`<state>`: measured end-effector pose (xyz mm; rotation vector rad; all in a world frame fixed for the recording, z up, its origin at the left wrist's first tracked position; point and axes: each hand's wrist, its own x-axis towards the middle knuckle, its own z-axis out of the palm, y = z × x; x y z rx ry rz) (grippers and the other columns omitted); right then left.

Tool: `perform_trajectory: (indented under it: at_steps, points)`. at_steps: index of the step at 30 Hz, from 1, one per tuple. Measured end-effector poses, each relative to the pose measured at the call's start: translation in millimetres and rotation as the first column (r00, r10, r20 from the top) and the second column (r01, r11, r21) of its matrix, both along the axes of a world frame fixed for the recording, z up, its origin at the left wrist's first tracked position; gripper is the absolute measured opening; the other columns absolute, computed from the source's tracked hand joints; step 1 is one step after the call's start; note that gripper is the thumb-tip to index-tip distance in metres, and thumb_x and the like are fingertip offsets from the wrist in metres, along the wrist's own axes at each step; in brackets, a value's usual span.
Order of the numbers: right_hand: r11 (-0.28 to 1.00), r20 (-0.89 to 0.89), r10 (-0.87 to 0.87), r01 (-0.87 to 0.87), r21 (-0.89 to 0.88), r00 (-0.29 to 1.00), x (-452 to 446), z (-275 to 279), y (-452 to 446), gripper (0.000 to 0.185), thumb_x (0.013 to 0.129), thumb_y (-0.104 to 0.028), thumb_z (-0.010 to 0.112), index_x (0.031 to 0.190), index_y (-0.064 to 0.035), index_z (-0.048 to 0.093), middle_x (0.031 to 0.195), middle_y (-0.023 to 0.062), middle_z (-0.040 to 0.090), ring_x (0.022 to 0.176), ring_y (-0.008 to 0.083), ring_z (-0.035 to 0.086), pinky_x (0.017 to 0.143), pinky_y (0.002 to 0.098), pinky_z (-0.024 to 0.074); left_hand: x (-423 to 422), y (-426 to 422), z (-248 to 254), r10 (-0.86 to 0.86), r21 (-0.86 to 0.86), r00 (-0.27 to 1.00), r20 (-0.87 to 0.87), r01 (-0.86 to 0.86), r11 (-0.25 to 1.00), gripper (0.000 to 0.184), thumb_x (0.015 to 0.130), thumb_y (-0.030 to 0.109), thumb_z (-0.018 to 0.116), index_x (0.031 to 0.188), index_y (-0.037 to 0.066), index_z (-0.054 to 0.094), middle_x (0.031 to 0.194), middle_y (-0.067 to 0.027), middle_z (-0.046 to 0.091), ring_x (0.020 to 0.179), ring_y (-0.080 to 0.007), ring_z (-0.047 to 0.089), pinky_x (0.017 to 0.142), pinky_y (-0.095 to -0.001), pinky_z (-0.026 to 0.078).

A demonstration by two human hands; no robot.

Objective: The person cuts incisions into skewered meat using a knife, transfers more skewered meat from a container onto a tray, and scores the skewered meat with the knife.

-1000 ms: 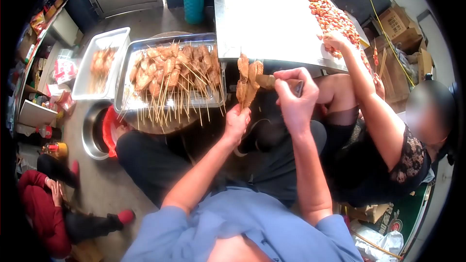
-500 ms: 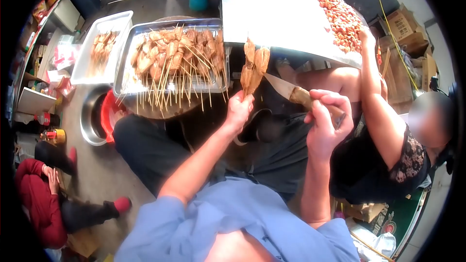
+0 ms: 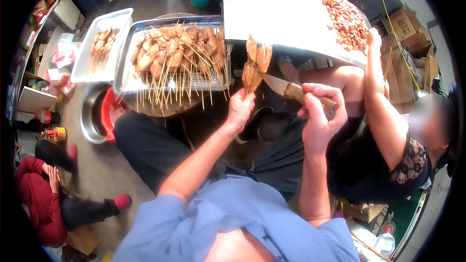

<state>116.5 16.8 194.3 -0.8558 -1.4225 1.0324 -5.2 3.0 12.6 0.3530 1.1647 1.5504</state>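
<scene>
My left hand [image 3: 241, 109] is closed around the lower end of the brown meat skewers [image 3: 253, 70], holding them upright in front of me. Their sticks are hidden in my fingers. My right hand [image 3: 322, 116] grips the handle of a knife [image 3: 277, 84]. The blade points left and its tip meets the right side of the meat; whether it has cut in, I cannot tell. To the left of my left hand, a metal tray [image 3: 119, 70] holds a pile of similar skewers [image 3: 174, 51] with their bare sticks toward me.
A white bin [image 3: 127, 18] with more skewers stands left of the tray. Below are a steel basin [image 3: 87, 121] and a red one [image 3: 110, 111]. A metal table [image 3: 272, 14] bears reddish pieces [image 3: 344, 19]; a co-worker's hand [image 3: 373, 39] is at its edge. Another person [image 3: 41, 199] sits lower left.
My right hand and the knife have shifted slightly left, toward the meat. The left hand keeps its hold on the skewers and has barely moved.
</scene>
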Motion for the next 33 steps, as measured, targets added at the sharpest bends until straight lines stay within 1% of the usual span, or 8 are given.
perform_trajectory:
  at_steps: [5,9,11,17,19,23,27,33]
  points:
    - [1.0,0.166,-0.02,0.023,-0.018,0.986,-16.2,20.9,9.4,0.007,0.08,0.005,0.062,0.085,0.0,0.062,0.078,0.0042,0.067,0.06,0.0053,0.056,0.051,0.018,0.043,3.0,0.3,0.5,0.054,0.026,0.999,-0.003,-0.054,0.998,0.007,0.093,0.016,0.055,0.088,0.012,0.055,0.061,0.0061,0.046,0.045,-0.002,0.035,0.036,-0.0189,0.025]
    - [0.983,0.319,-0.057,-0.003,0.183,0.946,-36.2,15.5,43.5,0.006,0.074,-0.004,0.063,0.076,0.0023,0.063,0.066,0.0098,0.064,0.054,0.0129,0.057,0.054,0.0276,0.0467,0.6,1.8,-5.9,0.058,0.008,0.993,-0.104,-0.058,0.998,0.007,0.093,0.015,0.055,0.088,0.011,0.054,0.061,0.0058,0.046,0.045,-0.0021,0.035,0.036,-0.019,0.025]
    - [0.995,0.433,-0.069,0.029,0.096,0.899,-48.8,33.1,51.2,0.016,0.072,-0.013,0.064,0.075,0.0029,0.065,0.057,0.0124,0.061,0.054,0.0177,0.06,0.056,0.0317,0.048,0.2,2.1,-9.9,0.077,0.045,0.986,-0.145,-0.072,0.996,0.007,0.093,0.015,0.055,0.087,0.011,0.054,0.061,0.0057,0.046,0.045,-0.0024,0.036,0.037,-0.0191,0.026]
    - [0.999,0.557,0.006,-0.024,0.026,0.83,-73.2,-16.3,94.8,0.021,0.072,-0.02,0.065,0.085,-0.0024,0.066,0.073,0.0203,0.067,0.071,0.0346,0.067,0.071,0.0403,0.0532,3.6,6.3,-13.3,0.06,0.049,0.991,-0.119,-0.055,0.997,0.006,0.093,0.014,0.055,0.088,0.01,0.055,0.061,0.0058,0.045,0.045,-0.0024,0.035,0.037,-0.0192,0.026]
    - [0.987,0.575,-0.095,0.0,0.163,0.812,-78.8,-31.4,95.8,0.018,0.074,-0.014,0.063,0.082,0.0026,0.062,0.059,0.0098,0.062,0.048,0.014,0.059,0.048,0.0294,0.0486,2.6,8.2,-8.9,0.064,0.028,0.996,-0.068,-0.062,0.998,0.006,0.093,0.014,0.055,0.089,0.01,0.055,0.061,0.0059,0.045,0.045,-0.0024,0.035,0.037,-0.019,0.026]
    - [0.999,0.458,-0.048,0.046,0.016,0.887,-66.4,-50.4,76.0,0.014,0.073,-0.01,0.062,0.078,0.0022,0.06,0.061,0.013,0.062,0.054,0.0183,0.061,0.056,0.0322,0.0498,0.2,6.2,-10.9,0.027,0.033,0.997,-0.069,-0.025,0.999,0.007,0.093,0.016,0.056,0.089,0.01,0.055,0.061,0.0061,0.046,0.044,-0.0026,0.036,0.037,-0.0187,0.027]
    - [0.972,0.405,-0.18,0.1,0.211,0.896,-61.1,-94.7,57.1,0.011,0.074,-0.008,0.063,0.08,0.0007,0.061,0.068,0.0126,0.062,0.061,0.0168,0.061,0.061,0.0313,0.0488,1.8,6.7,-8.1,-0.017,-0.017,0.995,-0.098,0.016,1.0,0.006,0.09,0.01,0.054,0.092,0.005,0.057,0.066,0.0059,0.046,0.053,-0.0027,0.039,0.047,-0.0193,0.031]
    - [0.992,0.186,-0.04,0.062,-0.112,0.982,-35.6,-56.0,33.3,0.005,0.077,-0.001,0.065,0.081,-0.001,0.063,0.066,0.0012,0.062,0.06,0.004,0.055,0.055,0.0209,0.0442,-4.5,10.3,-9.1,0.047,-0.017,0.992,-0.114,-0.049,0.999,0.007,0.09,0.018,0.058,0.09,0.012,0.057,0.06,0.0066,0.047,0.043,-0.0021,0.036,0.036,-0.0188,0.026]
